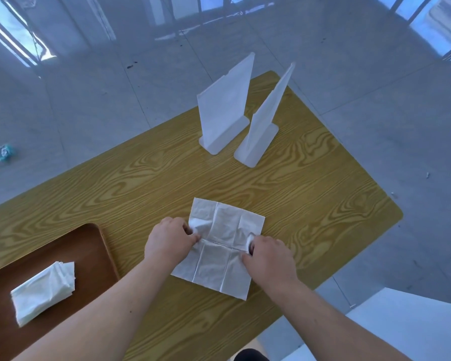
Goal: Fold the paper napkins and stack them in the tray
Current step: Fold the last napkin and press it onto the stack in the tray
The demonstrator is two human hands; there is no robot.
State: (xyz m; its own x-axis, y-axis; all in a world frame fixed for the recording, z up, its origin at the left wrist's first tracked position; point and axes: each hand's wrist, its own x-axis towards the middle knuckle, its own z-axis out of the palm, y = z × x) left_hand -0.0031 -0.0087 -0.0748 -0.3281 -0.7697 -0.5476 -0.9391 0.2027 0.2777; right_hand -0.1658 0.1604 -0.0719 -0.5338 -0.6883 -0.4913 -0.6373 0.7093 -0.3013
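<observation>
A white paper napkin (220, 247) lies spread on the wooden table, creased into a grid. My left hand (169, 241) pinches its left edge near the middle crease. At the opposite edge my right hand (267, 259) pinches the napkin at the same height, and the paper bunches at both grips. A brown tray (89, 246) sits at the near left corner of the table. Inside it rests a small stack of folded napkins (43, 289).
Two white upright stands (225, 108) (264, 121) are on the far side of the yellow wood-grain table (141, 178). The table's right edge runs diagonally past my right hand. A white surface (401, 321) sits low at the right, and a crumpled blue scrap (4, 152) lies on the floor.
</observation>
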